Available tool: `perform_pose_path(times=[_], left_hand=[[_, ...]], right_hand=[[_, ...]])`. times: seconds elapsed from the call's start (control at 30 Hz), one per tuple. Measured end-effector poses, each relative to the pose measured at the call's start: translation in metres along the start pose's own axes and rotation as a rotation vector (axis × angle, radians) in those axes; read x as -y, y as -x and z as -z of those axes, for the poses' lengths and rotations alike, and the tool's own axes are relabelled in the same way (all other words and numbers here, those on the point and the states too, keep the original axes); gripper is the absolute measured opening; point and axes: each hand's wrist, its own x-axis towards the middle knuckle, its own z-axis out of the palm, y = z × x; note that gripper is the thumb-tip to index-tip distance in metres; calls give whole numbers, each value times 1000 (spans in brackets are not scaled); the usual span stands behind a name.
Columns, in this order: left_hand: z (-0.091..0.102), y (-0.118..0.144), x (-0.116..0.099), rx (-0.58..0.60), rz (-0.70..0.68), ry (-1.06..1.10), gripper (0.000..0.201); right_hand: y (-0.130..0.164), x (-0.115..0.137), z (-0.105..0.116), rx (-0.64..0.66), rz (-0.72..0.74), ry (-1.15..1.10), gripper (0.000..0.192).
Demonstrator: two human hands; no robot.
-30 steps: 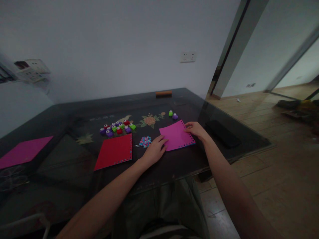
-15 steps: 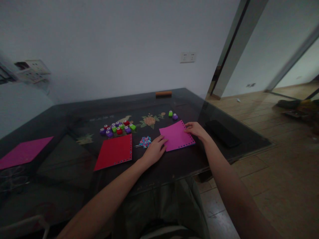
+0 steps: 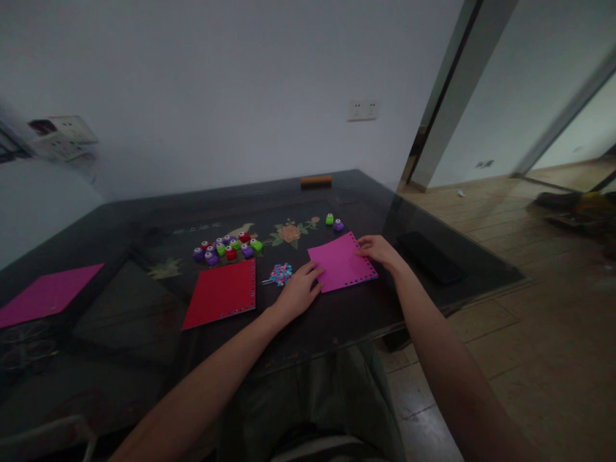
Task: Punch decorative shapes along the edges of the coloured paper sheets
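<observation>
A pink paper sheet with punched holes along its edges lies on the dark glass table. My left hand rests flat on the sheet's near left corner. My right hand pinches the sheet's far right edge. Left of the sheet lies a small pile of coloured paper bits. A red sheet with punched edges sits further left. Behind it is a cluster of small purple, green and red craft punches. Two more punches, one green and one purple, stand just beyond the pink sheet.
Another pink sheet lies at the table's far left. A black flat object rests near the table's right edge. An orange-brown block sits at the back edge by the wall. Wooden floor extends to the right.
</observation>
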Motion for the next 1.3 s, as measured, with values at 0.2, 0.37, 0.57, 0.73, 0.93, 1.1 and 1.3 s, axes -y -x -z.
perform_pose_path(times=[0.2,0.37,0.57,0.73,0.93,1.1,1.3], left_hand=[[1,0,-1,5,8,2,35],[2,0,-2,4,3,4,35],[1,0,-1,9,4,0,36],[1,0,-2,5,0,-7,36],[2,0,-2,0,3,-1,35],[2,0,-3,1,3,8,35],[3,1,-3,2,8,9,35]], right_hand=[[-2,-3,0,-3,-15,-4,29],[-2,-2,0,-9,-6,18,30],[0,-1,-1,-11,-2,2,29],[0,0,-1,-13,-8,8,28],[-2,-3,2,-90,-3,32,32],[-7,-6,4,-318,63,289,31],[-7,-7,-5,-221,187,540,28]])
